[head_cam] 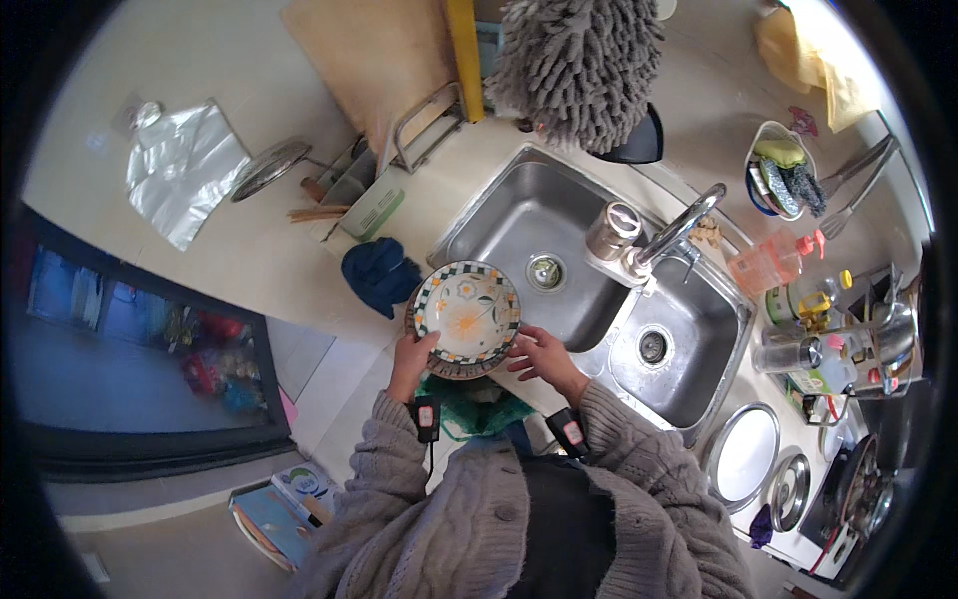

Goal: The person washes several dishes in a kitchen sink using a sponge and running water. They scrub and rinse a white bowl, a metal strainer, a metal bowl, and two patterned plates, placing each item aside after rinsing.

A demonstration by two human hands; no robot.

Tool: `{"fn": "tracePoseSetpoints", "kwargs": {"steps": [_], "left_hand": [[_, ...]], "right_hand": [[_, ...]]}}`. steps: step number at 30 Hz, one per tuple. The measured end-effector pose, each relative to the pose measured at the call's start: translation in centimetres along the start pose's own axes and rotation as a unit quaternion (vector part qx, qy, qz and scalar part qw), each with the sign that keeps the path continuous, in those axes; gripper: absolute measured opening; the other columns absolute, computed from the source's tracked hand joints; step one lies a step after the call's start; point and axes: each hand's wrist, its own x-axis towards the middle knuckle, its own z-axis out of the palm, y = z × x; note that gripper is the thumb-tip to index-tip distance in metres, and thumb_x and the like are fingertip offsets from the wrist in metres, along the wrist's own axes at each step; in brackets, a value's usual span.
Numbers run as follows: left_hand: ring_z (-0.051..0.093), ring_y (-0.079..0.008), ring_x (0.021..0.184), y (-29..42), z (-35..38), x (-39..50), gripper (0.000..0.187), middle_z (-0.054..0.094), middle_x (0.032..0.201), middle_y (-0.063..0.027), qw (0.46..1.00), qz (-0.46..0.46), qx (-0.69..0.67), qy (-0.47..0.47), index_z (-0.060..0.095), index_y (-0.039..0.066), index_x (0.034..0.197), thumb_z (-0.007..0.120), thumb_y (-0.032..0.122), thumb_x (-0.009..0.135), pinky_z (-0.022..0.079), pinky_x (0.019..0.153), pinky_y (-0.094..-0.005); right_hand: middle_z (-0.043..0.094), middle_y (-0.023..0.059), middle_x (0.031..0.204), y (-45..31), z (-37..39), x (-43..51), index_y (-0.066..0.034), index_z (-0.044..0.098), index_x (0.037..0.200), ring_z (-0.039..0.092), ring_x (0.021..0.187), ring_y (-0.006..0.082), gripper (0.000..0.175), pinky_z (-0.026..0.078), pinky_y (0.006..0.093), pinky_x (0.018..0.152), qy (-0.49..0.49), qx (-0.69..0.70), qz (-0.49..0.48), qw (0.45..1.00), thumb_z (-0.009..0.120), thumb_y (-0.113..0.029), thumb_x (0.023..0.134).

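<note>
A flower-patterned plate (465,311) with a checkered rim lies on top of a brown-edged plate (458,368). My left hand (412,363) grips their left side, thumb over the rim. At the right edge is my right hand (550,361), its fingers spread and the fingertips close to or touching the rim. Both plates are at the front left corner of the larger steel sink basin (516,196); whether the counter bears them cannot be told. A dark blue cloth (382,275) lies just left of them. Below the plates hangs a green plastic bag (479,410), partly hidden.
A chrome faucet (677,224) stands between the large basin and a smaller basin (658,374). Right of it are a pink soap pump bottle (771,262) and several other bottles. A grey chenille duster (580,71) hangs at the back. A utensil caddy (372,206) stands at left.
</note>
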Motion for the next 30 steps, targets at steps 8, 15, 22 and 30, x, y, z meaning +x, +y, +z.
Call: {"fn": "tracePoseSetpoints", "kwargs": {"steps": [8,15,22,30], "left_hand": [[0.06,-0.0181,0.087,-2.6,-0.8,0.7,0.032,0.061,0.105,-0.0106,0.995,0.067,0.075,-0.007,0.055,-0.004,0.11,0.057,0.008,0.081,0.047,0.075,-0.031],[0.046,-0.0349,0.103,1.3,0.2,-1.0,0.044,0.05,0.11,-0.0204,0.853,0.222,0.448,0.148,0.048,-0.001,0.106,0.067,0.016,0.071,0.04,0.088,-0.0392],[0.061,-0.0285,0.089,4.2,1.8,-0.2,0.042,0.063,0.097,-0.0145,0.886,0.158,0.421,0.115,0.051,0.003,0.107,0.069,0.017,0.072,0.048,0.074,-0.0364],[0.061,-0.0178,0.083,0.8,-1.5,4.0,0.035,0.064,0.097,-0.01,0.971,0.066,0.226,-0.039,0.055,-0.003,0.109,0.062,0.005,0.076,0.049,0.072,-0.0309]], "right_hand": [[0.065,0.0169,0.081,-0.2,-1.6,1.6,-0.0055,0.049,0.117,0.063,0.077,0.0325,0.051,0.049,0.0399,0.072,0.157,-0.337,-0.093,0.924,0.051,-0.045,0.085],[0.056,0.0174,0.107,-1.5,-17.9,0.1,-0.0017,0.056,0.106,0.053,0.102,0.0322,0.034,0.045,0.0387,0.08,0.347,-0.571,-0.179,0.722,0.056,-0.019,0.077],[0.051,0.0143,0.118,-1.8,-30.1,-0.2,0.0058,0.053,0.111,0.035,0.124,0.0294,0.035,0.026,0.04,0.104,0.316,-0.778,-0.186,0.51,0.039,-0.014,0.085],[0.049,0.0184,0.121,-1.4,-29.7,-1.7,0.0025,0.053,0.111,0.036,0.124,0.0302,0.035,0.028,0.0416,0.103,0.336,-0.773,-0.225,0.49,0.047,-0.015,0.081]]}}
